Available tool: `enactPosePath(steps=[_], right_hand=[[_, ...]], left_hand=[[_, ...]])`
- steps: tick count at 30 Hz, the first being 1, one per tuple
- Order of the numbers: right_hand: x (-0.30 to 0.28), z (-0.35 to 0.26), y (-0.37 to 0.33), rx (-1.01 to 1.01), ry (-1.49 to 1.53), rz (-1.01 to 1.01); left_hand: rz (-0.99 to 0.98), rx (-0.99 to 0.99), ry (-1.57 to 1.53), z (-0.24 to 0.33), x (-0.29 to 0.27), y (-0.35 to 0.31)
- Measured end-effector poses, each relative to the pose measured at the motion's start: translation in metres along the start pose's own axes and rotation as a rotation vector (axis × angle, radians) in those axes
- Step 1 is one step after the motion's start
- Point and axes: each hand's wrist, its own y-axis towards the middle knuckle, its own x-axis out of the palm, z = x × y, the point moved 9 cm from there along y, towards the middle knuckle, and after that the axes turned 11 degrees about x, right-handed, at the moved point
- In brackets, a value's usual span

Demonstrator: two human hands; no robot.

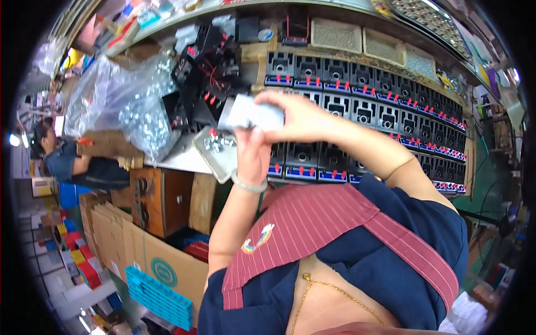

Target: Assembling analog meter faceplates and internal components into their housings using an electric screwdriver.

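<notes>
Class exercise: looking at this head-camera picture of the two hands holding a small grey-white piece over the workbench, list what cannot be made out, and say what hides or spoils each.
- Small grey-white piece: blurred in the head view; its kind is unclear.
- Left hand: fingertips hidden behind the piece.
- Right hand: its palm side faces away, so the grip is unclear.
- Metal tray: its small parts are too small to identify.
- Clear plastic bag: glare blurs its contents.

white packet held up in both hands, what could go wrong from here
The white packet is pinched only at its edges between the left hand and right hand, so it might slip. Straight below sits a metal tray of small loose parts near the bench edge; a dropped packet could scatter them. The clear bag of metal pieces slumps beside the tray and might be nudged by an elbow.
</notes>
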Motion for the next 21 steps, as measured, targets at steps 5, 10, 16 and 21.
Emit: enactPosePath(steps=[5,10,16,21], right_hand=[[0.031,-0.016,-0.051,-0.316,-0.487,0.173],[0.054,-0.006,-0.061,-0.375,-0.660,0.095],[0.069,0.010,-0.077,-0.390,-0.654,-0.040],[0.029,0.031,-0.084,-0.267,-0.253,0.192]], left_hand=[[0.095,-0.450,-0.333,-0.038,-0.025,-0.028],[-0.029,-0.497,-0.361,-0.050,-0.014,-0.067],[-0.153,-0.691,-0.374,-0.064,-0.013,-0.100],[-0.022,-0.469,-0.230,-0.062,-0.013,-0.096]])
